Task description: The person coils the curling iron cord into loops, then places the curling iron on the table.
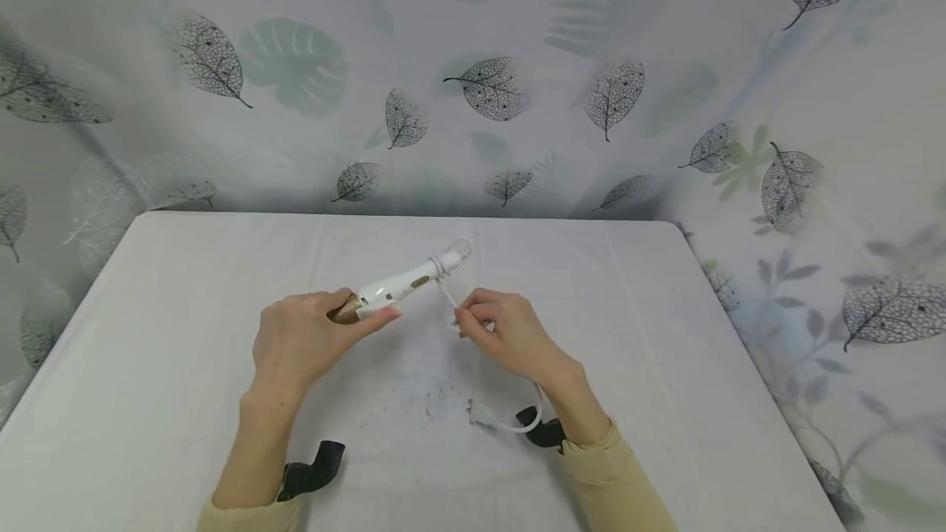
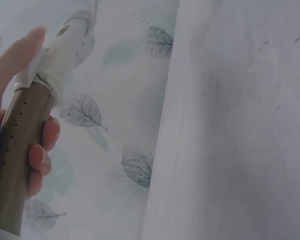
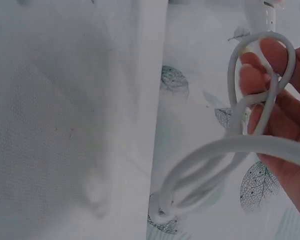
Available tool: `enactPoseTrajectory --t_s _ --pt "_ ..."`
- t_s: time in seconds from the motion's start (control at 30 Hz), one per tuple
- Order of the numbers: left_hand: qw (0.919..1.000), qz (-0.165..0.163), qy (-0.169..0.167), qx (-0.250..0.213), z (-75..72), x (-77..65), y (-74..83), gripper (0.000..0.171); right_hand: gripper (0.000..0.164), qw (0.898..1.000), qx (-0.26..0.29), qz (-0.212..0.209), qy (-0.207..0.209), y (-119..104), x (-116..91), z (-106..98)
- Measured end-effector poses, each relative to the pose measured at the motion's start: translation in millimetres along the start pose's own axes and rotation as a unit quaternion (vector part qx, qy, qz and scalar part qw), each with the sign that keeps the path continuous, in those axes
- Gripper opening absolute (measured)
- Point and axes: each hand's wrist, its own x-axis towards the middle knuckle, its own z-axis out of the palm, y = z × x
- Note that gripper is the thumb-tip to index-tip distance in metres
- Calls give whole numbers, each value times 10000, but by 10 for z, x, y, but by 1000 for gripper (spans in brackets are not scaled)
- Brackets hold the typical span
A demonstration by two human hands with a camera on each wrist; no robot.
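Note:
My left hand (image 1: pixel 296 343) grips a white and gold curling iron (image 1: pixel 399 286), tilted up toward the right above the table. In the left wrist view, fingers curl around the gold barrel (image 2: pixel 19 155), which has a row of small dark dots, and the thumb (image 2: pixel 20 55) lies along the white part. White cord (image 1: pixel 441 268) loops around the far end of the handle. My right hand (image 1: pixel 510 335) pinches that cord just beyond the handle. Loose loops of cord (image 3: pixel 235 142) hang by the right fingers in the right wrist view. A white plug (image 1: pixel 480 413) dangles below the right hand.
A white-covered table (image 1: pixel 185 335) spreads beneath both hands, with small dark marks (image 1: pixel 436 401) near its middle. Leaf-patterned cloth (image 1: pixel 473 23) hangs behind and to the right. Black wrist mounts (image 1: pixel 314 470) stick out near the sleeves.

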Motion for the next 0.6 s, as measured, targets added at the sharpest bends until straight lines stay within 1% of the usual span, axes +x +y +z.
enactPoseTrajectory --t_s 0.07,0.13,0.2,0.27,0.37,0.43,0.5,0.53,0.6 --pt "9997 76 245 60 -6 13 8 73 29 9996 -155 211 87 -14 0 -9" --pt "9991 91 414 53 -14 22 12 74 21 9988 -250 381 179 -23 0 -16" --pt "9987 104 497 84 -20 25 9 73 3 9975 -232 638 192 -32 1 -22" --pt "9984 118 544 96 -22 29 10 72 21 9958 -200 884 111 -41 -5 -32" --pt "9976 186 639 172 -26 34 19 71 36 9945 -161 1031 -18 -41 -9 -48" --pt "9963 240 806 189 -28 42 32 72 32 9952 -227 952 -52 -33 -7 -54" --pt "9946 293 974 227 -31 50 42 72 33 9958 -316 861 -12 -19 -3 -53" --pt "9938 311 1042 242 -33 52 45 72 33 9957 -376 843 34 -10 -2 -49" --pt "9925 345 1143 262 -36 57 47 72 28 9948 -504 876 97 1 -1 -45"
